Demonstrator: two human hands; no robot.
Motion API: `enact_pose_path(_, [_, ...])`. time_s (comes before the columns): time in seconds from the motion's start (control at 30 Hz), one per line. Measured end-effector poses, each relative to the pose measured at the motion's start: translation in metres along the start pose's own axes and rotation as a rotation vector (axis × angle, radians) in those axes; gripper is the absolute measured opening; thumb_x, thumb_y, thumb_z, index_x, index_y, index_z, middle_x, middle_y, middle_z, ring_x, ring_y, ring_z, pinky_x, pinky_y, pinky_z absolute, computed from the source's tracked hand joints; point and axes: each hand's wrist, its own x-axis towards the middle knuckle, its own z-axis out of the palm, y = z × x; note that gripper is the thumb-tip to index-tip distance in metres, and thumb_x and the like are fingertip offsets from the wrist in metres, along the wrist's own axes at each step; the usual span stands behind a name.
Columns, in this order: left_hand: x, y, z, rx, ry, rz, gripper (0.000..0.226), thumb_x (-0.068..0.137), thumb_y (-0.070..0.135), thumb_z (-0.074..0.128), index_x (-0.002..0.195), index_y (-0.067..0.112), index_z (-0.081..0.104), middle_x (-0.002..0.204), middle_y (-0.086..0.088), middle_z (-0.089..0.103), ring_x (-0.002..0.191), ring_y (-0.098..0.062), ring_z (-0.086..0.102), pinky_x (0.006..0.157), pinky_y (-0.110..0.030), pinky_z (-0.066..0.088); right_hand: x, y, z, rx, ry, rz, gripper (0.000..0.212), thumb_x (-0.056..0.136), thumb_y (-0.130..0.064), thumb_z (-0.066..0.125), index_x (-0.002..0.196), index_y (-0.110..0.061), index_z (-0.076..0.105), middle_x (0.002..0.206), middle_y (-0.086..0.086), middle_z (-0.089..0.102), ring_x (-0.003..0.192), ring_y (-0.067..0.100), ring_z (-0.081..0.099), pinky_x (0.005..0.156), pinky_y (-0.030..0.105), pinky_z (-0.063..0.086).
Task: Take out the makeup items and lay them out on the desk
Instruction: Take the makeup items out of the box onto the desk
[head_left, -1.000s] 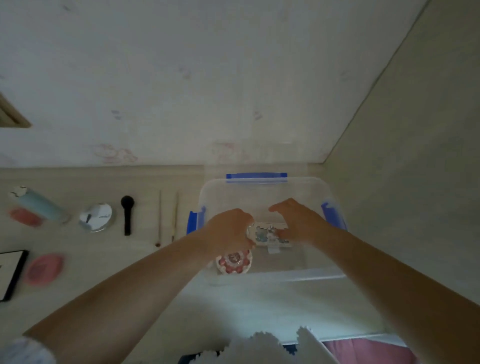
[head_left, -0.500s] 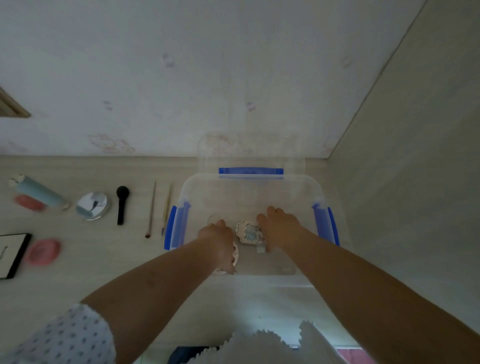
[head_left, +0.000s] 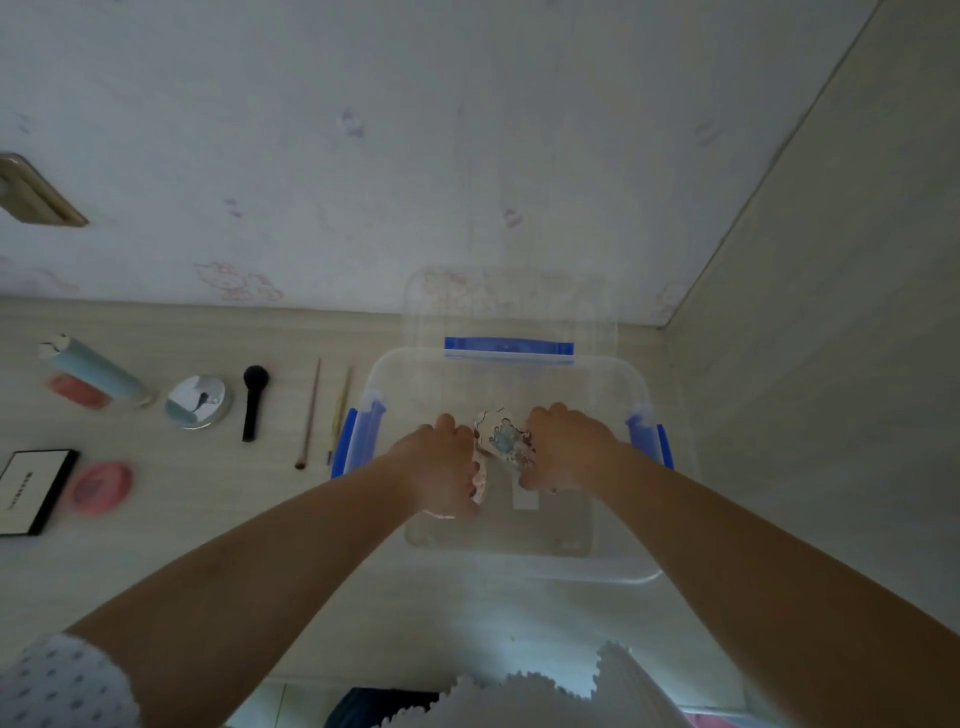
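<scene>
Patterned compact (head_left: 503, 441) between both hands (head_left: 444, 470) (head_left: 563, 447) (inside clear bin (head_left: 641, 569)).

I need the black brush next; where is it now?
The black brush lies on the desk, left of the clear box, between the round silver compact and two thin sticks.

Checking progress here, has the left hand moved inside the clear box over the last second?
Yes, slightly. The left hand has shifted away from the box's left blue latch, toward the middle.
</scene>
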Motion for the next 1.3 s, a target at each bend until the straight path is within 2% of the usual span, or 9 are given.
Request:
enact_pose_path(0.17, [-0.034,-0.006,-0.03,-0.201,0.143,0.029,0.082,0.069,0.049,0.073,0.133,0.013,0.035,0.126,-0.005,0.04,0.115,-0.023,0.046,0.091,-0.032,0.043,-0.017,0.001,-0.023,0.224,-0.01,0.031,0.066,0.07,-0.042,0.072,0.122,-0.014,0.043,0.096,-0.002,0.054,0.083,0.014,0.056,0.067,0.026,0.047])
enact_pose_path(0.27, [-0.058,-0.017,-0.045,-0.34,0.258,0.043,0.086,0.068,0.05,0.074,0.137,0.019,0.032,0.132,-0.001,0.035,0.121,-0.022,0.043,0.098,-0.036,0.044,-0.031,-0.009,-0.038,0.347,0.051,0.02,0.059,0.072,-0.038,0.072,0.12,-0.016,0.045,0.088,-0.007,0.055,0.075,0.009,0.057,0.058,0.022,0.043])
enact_pose_path(0.4, [-0.085,-0.047,-0.059,-0.537,0.358,0.016,0.085,0.068,0.049,0.074,0.137,0.027,0.031,0.126,0.006,0.032,0.114,-0.016,0.046,0.092,-0.027,0.044,-0.047,-0.038,-0.056,0.444,0.182,-0.024,0.046,0.073,-0.036,0.071,0.112,-0.021,0.051,0.091,-0.005,0.066,0.078,0.012,0.064,0.065,0.026,0.049])
enact_pose_path(0.6, [-0.111,-0.129,-0.048,-0.693,0.46,-0.116,0.087,0.068,0.042,0.077,0.14,0.03,0.03,0.132,0.006,0.031,0.109,-0.013,0.045,0.089,-0.023,0.037,-0.05,-0.109,-0.077,0.476,0.342,-0.1,0.047,0.072,-0.045,0.07,0.108,-0.023,0.051,0.095,-0.004,0.059,0.077,0.007,0.058,0.055,0.021,0.04])
enact_pose_path(0.77, [-0.13,-0.197,-0.012,-0.688,0.446,-0.191,0.087,0.067,0.048,0.077,0.139,0.023,0.034,0.135,-0.003,0.035,0.117,-0.019,0.046,0.094,-0.023,0.035,-0.024,-0.188,-0.071,0.474,0.353,-0.153,0.059,0.067,-0.054,0.068,0.112,-0.021,0.048,0.101,-0.001,0.059,0.09,0.017,0.06,0.076,0.035,0.052])
enact_pose_path(0.87, [-0.139,-0.235,0.016,-0.679,0.419,-0.187,0.082,0.055,0.065,0.073,0.118,0.019,0.049,0.117,-0.005,0.051,0.105,-0.02,0.056,0.086,-0.026,0.046,-0.001,-0.235,-0.056,0.438,0.316,-0.147,0.061,0.067,-0.054,0.068,0.112,-0.018,0.048,0.102,0.001,0.059,0.093,0.021,0.058,0.079,0.035,0.05])
enact_pose_path(0.97, [-0.144,-0.267,0.055,-0.644,0.376,-0.27,0.096,0.046,0.084,0.064,0.12,0.027,0.046,0.116,0.001,0.053,0.105,-0.018,0.059,0.091,-0.036,0.05,0.021,-0.271,-0.028,0.439,0.264,-0.089,0.064,0.067,-0.053,0.069,0.115,-0.016,0.047,0.105,0.002,0.058,0.094,0.022,0.058,0.08,0.038,0.052])
enact_pose_path(1.1, [-0.155,-0.283,0.096,-0.548,0.317,-0.31,0.092,0.065,0.061,0.072,0.14,0.021,0.034,0.138,-0.005,0.04,0.127,-0.023,0.041,0.106,-0.034,0.031,0.043,-0.297,0.025,0.465,0.148,0.038,0.068,0.066,-0.058,0.069,0.114,-0.016,0.047,0.106,0.002,0.058,0.094,0.022,0.059,0.083,0.04,0.053])
enact_pose_path(1.3, [-0.151,-0.29,0.134,-0.641,0.246,-0.276,0.091,0.067,0.047,0.077,0.141,0.016,0.032,0.136,-0.009,0.037,0.125,-0.027,0.041,0.103,-0.033,0.037,0.044,-0.314,0.085,0.348,0.055,0.169,0.073,0.07,-0.056,0.067,0.121,-0.011,0.042,0.117,0.007,0.048,0.107,0.026,0.053,0.084,0.034,0.047])
